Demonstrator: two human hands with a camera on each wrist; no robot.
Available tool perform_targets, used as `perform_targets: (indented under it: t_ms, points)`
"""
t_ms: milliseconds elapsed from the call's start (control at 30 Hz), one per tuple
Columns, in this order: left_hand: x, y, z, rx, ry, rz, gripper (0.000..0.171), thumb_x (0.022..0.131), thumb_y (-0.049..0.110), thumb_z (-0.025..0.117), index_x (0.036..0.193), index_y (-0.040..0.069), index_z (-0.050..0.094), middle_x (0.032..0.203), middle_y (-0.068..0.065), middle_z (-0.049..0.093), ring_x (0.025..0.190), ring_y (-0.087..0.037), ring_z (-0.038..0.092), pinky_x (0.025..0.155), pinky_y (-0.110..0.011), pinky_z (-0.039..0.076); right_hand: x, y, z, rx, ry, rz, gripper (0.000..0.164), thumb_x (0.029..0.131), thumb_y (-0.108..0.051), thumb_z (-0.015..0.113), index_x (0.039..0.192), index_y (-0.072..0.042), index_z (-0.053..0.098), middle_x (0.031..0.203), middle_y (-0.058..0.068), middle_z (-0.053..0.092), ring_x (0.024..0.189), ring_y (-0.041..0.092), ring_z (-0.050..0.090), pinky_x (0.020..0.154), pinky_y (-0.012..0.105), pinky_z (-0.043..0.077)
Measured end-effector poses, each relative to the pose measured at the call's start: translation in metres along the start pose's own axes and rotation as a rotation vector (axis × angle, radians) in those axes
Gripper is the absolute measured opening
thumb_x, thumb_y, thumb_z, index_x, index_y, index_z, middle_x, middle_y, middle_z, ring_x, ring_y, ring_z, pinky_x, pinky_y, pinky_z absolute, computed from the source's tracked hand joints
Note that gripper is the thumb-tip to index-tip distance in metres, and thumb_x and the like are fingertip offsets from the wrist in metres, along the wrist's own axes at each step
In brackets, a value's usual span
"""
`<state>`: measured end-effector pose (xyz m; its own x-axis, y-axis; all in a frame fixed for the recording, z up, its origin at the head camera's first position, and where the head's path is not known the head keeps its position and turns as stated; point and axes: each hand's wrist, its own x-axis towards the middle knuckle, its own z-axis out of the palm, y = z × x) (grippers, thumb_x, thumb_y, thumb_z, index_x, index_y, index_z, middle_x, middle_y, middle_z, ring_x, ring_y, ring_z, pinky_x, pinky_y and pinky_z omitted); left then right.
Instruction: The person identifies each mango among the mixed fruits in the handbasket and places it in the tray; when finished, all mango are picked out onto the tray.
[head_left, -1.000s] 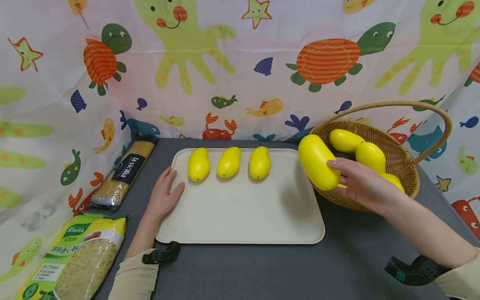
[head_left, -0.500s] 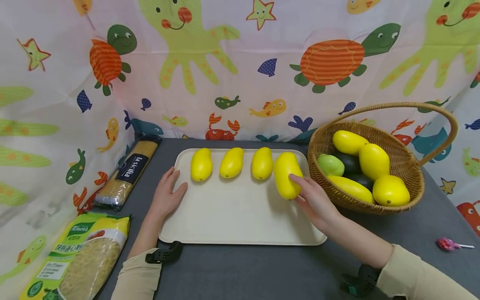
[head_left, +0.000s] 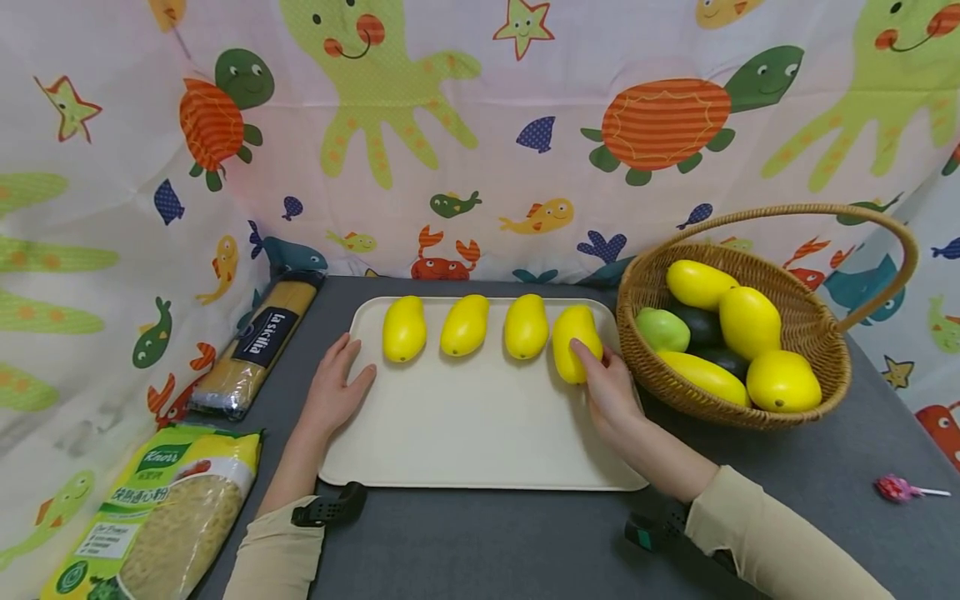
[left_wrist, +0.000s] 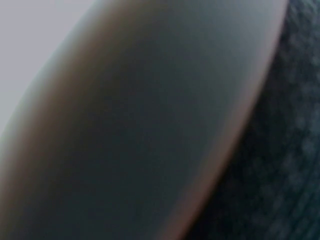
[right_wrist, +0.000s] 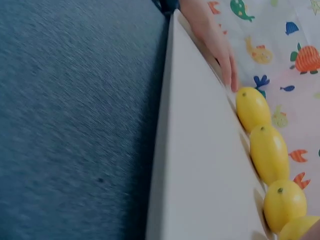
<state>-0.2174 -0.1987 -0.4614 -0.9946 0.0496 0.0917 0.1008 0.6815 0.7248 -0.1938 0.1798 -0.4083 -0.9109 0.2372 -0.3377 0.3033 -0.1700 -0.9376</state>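
A pale cloth (head_left: 480, 175) forms the backdrop, rising at the far edge of the dark grey table (head_left: 480, 542) and carrying on down the left and right sides. Its print is a cartoon sea: a spotted green octopus (head_left: 356, 83), a wide turtle (head_left: 663, 125) with an orange striped shell, a starfish (head_left: 522, 32), a red crab (head_left: 441, 267) and, low at the left corner, a whale (head_left: 296, 257). The cloth is faintly creased across the back — pinkish there, greyer at left. Seen from the right wrist, the table looks bluer and finely textured. The light is soft, the shadows blurry-edged.
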Motion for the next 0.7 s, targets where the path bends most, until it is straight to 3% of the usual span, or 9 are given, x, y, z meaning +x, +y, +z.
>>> perform_targets:
  t_ms: [267,700]
  points:
    - [-0.001,0.002,0.000,0.001,0.001,-0.007,0.060,0.099,0.025,0.056,0.149,-0.003,0.034,0.159,-0.018,0.018,0.144,-0.039,0.018,0.113,-0.058,0.019,0.016,0.003,0.008,-0.067,0.130,-0.019,0.075,0.095,-0.037,0.062,0.152,-0.004,0.026,0.147,0.013,0.035,0.127,0.024,0.039,0.110,0.034,0.033]
    - [0.000,-0.001,0.000,-0.004,-0.004,-0.003,0.061,0.100,0.027,0.055,0.150,-0.002,0.034,0.160,-0.017,0.018,0.145,-0.039,0.017,0.112,-0.059,0.019,0.037,0.003,0.014,-0.108,0.204,-0.039,0.075,0.094,-0.039,0.063,0.151,-0.004,0.029,0.147,0.012,0.038,0.127,0.024,0.040,0.110,0.034,0.033]
